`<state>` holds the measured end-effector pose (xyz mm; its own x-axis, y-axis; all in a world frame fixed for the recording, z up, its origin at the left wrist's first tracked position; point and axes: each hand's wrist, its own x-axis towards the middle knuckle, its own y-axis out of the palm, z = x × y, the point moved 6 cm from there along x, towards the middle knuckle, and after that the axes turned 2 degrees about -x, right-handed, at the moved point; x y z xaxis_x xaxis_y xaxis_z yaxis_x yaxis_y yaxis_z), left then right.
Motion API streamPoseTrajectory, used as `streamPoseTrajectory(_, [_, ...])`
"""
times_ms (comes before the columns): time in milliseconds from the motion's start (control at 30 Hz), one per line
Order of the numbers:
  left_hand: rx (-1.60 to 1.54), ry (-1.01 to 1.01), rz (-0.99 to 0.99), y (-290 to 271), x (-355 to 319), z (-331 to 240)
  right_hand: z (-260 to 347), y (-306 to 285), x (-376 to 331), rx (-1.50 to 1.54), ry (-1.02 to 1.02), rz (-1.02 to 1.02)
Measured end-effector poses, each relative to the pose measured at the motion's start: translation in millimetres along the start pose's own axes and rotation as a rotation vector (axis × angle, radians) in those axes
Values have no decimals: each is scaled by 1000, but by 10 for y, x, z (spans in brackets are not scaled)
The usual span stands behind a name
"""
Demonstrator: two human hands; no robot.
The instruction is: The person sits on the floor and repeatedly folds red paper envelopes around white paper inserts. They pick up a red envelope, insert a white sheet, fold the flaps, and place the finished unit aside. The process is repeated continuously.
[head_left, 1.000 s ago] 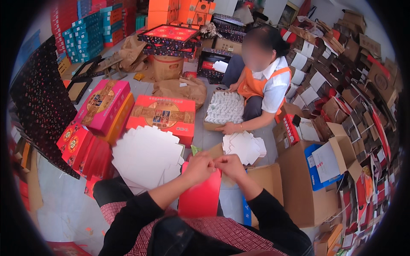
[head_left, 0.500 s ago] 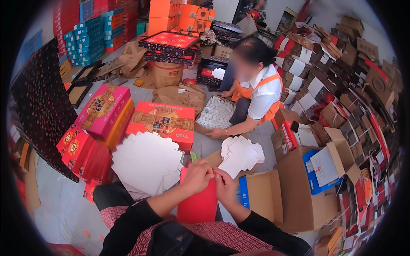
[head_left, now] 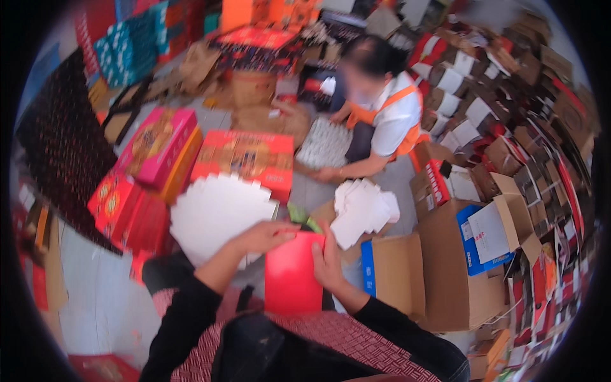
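Observation:
A plain red box [head_left: 294, 274], flat-faced and rectangular, lies over my lap between my hands. My right hand [head_left: 330, 261] grips its right edge near the upper corner, thumb on the face. Along the top left corner, my left hand [head_left: 266, 237] has its fingers stretched out and touching the top edge. Just beyond the box is a small green item [head_left: 299, 215], too blurred to name. White cut card sheets [head_left: 219, 216] are fanned out in a stack left of my hands. A smaller pile of white cut card [head_left: 363, 210] lies to the right.
Across from me a person [head_left: 382, 121] in an orange apron crouches, hands at a tray of small white pieces [head_left: 323, 145]. Red and pink gift boxes [head_left: 242, 159] stand left. An open cardboard carton [head_left: 394, 270] is close on my right; packed stacks [head_left: 471, 114] fill the right side.
My hands were together at the top edge of the red box, fingertips pinched. Now they have parted: the left has moved left with fingers stretched, the right down along the right edge.

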<state>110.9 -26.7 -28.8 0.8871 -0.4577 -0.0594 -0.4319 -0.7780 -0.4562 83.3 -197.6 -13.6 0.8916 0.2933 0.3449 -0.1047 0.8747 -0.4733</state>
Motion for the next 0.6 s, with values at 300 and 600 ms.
streamPoseTrajectory(300, [-301, 104, 97, -63, -314, 147, 323, 248, -335, -116, -44, 154])
streamPoseTrajectory(600, [157, -84, 68, -828, -763, -32, 708, 1003, 422, -45, -300, 485])
